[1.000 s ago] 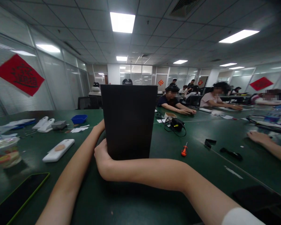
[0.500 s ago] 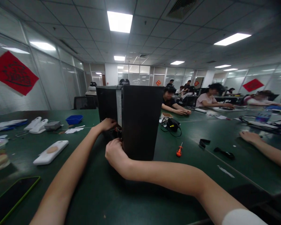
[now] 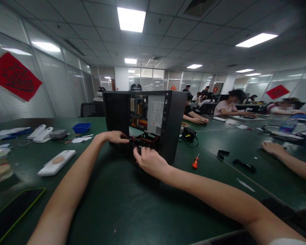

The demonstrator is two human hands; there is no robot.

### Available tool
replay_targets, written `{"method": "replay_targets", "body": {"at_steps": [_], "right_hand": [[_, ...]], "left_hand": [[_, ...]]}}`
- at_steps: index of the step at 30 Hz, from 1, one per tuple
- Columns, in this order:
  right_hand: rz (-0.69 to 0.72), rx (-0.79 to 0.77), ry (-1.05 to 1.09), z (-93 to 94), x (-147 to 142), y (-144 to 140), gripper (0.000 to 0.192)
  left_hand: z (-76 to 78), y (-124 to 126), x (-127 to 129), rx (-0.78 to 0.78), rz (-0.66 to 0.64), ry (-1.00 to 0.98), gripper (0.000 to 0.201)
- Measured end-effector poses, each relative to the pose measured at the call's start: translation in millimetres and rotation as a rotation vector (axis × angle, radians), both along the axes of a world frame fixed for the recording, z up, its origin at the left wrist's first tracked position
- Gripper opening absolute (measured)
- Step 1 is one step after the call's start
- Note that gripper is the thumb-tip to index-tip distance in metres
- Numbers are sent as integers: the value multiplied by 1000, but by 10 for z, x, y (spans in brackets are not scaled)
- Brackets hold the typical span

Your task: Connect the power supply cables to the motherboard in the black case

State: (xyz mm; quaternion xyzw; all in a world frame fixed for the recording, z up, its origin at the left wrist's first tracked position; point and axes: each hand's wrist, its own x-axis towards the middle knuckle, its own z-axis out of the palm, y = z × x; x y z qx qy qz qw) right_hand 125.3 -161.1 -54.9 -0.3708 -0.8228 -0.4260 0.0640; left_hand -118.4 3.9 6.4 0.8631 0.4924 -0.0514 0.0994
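computer case (image 3: 169, 126): twelve o'clock, standing on green table (image 3: 97, 204), open side near | left hand (image 3: 117, 136): loosely bent, at case's eight o'clock | right hand (image 3: 153, 161): half-curled, its six o'clock | cannot tell if either grips | screwdriver (image 3: 195, 163): one o'clock

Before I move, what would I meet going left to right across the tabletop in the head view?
Plastic cup → white slab-like item → blue tray → open computer case → orange-handled screwdriver → black strap-like piece → another person's hand.
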Motion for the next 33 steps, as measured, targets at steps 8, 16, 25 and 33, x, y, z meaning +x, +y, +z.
{"method": "replay_targets", "body": {"at_steps": [8,16,25,33], "right_hand": [[35,-30,-6,-42,388,225,41],[115,1,-39,-40,754,451,37],[195,86,71,-105,1022,603,33],[33,16,221,-167,892,510,30]], "left_hand": [[76,-155,246,72,66,155,75],[218,-297,246,-58,-39,68,68],[346,-528,371,-156,-44,142,69],[341,-491,305,-80,-32,176,71]]}}
